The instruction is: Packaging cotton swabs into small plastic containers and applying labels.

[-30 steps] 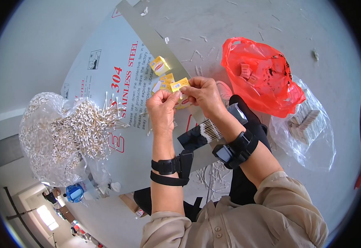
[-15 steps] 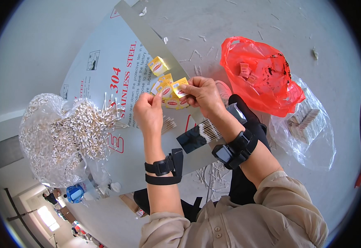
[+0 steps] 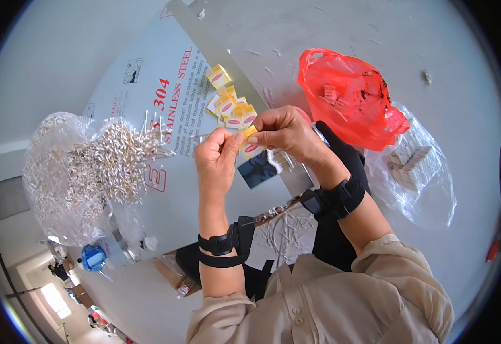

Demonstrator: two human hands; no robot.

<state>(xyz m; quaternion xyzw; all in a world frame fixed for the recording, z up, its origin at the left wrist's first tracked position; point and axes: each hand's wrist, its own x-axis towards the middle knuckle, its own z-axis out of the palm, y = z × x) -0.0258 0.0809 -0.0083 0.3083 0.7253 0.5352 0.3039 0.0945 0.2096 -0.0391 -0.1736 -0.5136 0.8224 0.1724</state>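
Note:
Between my two hands is a small yellow and white paper box [image 3: 251, 148], pinched at its upper edge. The thumb and fingers of my left hand [image 3: 217, 153] are closed on its left side. My right hand [image 3: 289, 135] grips it from the right with thumb and forefinger. Just beyond my fingers lies a loose pile of similar yellow boxes [image 3: 231, 107] on the table, with one more box [image 3: 218, 76] a little farther off. Close below the held box rests a dark flat piece [image 3: 257, 170] with cotton swabs [image 3: 285, 161] beside it, partly hidden by my right hand.
A clear bag overflowing with cotton swabs [image 3: 104, 166] stands on the film-covered table [image 3: 147, 103] at left. To the right are a red plastic bag [image 3: 342, 97] with small boxes inside and a clear bag [image 3: 411, 166] of packed white bundles. Loose swabs [image 3: 285, 235] litter the floor.
Both hands have drawn the yellow box away from the pile, nearer to me. My right hand now covers more of the swabs by the dark piece. The whole view has shifted slightly.

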